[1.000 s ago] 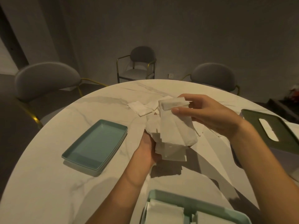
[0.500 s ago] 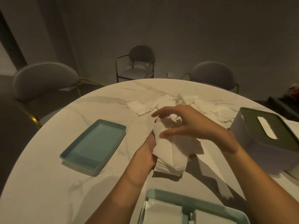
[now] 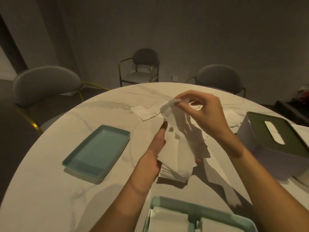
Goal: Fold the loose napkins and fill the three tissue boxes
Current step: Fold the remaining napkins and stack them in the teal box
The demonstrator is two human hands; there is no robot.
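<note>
Nearest me the teal open box [image 3: 194, 209] already holds folded napkins, and just beyond it my left hand [image 3: 156, 149] cups the stack of folded napkins [image 3: 177, 162] from below, so a slack grip could let the stack fan out and slide onto the table [image 3: 50, 190]. Above it my right hand [image 3: 205, 114] pinches a corner of one limp napkin [image 3: 177, 119]; a hard tug could tear it or drag the stack askew, well short of the lidded box [image 3: 274, 141] and the loose napkins [image 3: 143, 112] farther off
</note>
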